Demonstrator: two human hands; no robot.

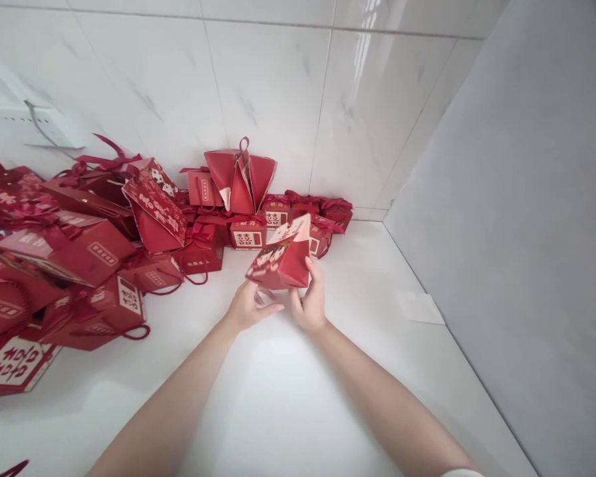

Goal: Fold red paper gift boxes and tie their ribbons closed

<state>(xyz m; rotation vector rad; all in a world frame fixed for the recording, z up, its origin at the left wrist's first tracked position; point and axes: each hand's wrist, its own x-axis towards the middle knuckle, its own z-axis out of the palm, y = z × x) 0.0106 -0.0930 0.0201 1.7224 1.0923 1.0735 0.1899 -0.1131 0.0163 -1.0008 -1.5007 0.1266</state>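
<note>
A red gift box [291, 262] printed with cartoon figures is held up above the white surface, tilted, with a pale flap standing at its top. My right hand [310, 298] grips its right side and lower edge, fingers curled round it. At the lower left corner my left hand [248, 306] supports the same box; its thumb points right beneath the box and its other fingertips are partly hidden. Just behind stand small red boxes with white double-happiness labels [248, 237]. A red box with a ribbon loop and fanned sides [243, 179] rests on top of them.
Many red gift boxes with ribbons and cords [89, 248] are heaped along the left side. A white tiled wall [268, 86] closes off the back, and a grey panel [516, 199] the right. A socket strip with a cable [54, 126] is at the upper left. A white patch [424, 309] lies by the panel.
</note>
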